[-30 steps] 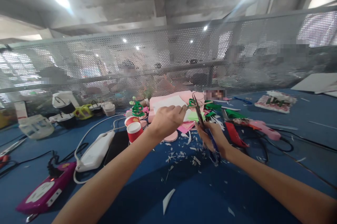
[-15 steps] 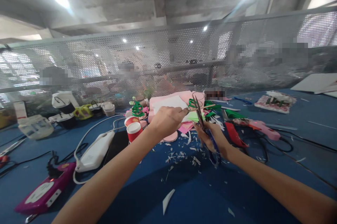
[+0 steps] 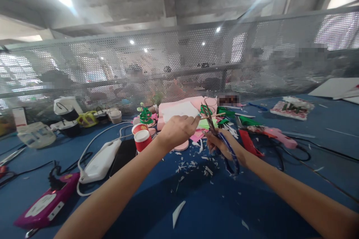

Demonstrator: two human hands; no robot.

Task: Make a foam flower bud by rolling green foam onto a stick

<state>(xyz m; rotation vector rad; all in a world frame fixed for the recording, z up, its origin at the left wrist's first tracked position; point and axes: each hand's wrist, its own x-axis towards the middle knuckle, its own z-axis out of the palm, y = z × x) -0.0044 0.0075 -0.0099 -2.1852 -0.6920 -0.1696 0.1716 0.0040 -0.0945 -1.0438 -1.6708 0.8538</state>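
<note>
My left hand [image 3: 180, 129] is closed around a thin wooden stick [image 3: 219, 115], which points out to the right from the fingertips. My right hand [image 3: 221, 144] grips a pair of scissors with blue handles [image 3: 231, 156]. Their blades [image 3: 209, 116] point up and away, crossing the stick. I cannot tell whether the blades touch it. Behind the hands lie a white sheet [image 3: 181, 111] and pink foam [image 3: 165, 107]. Pink and green paper pieces [image 3: 208, 123] lie between the two hands.
White paper scraps [image 3: 192, 165] litter the blue table [image 3: 157, 209]. To the left are red paper cups [image 3: 142, 140], a white power strip [image 3: 102, 160] and a purple power strip [image 3: 46, 201]. At right lies a pink glue gun [image 3: 280, 137] with its cord. A perforated metal screen [image 3: 179, 55] stands behind.
The scissors have turned slightly in my right hand, their handles swinging to the right and the blades tilting further left. My left hand has shifted slightly left with the stick.
</note>
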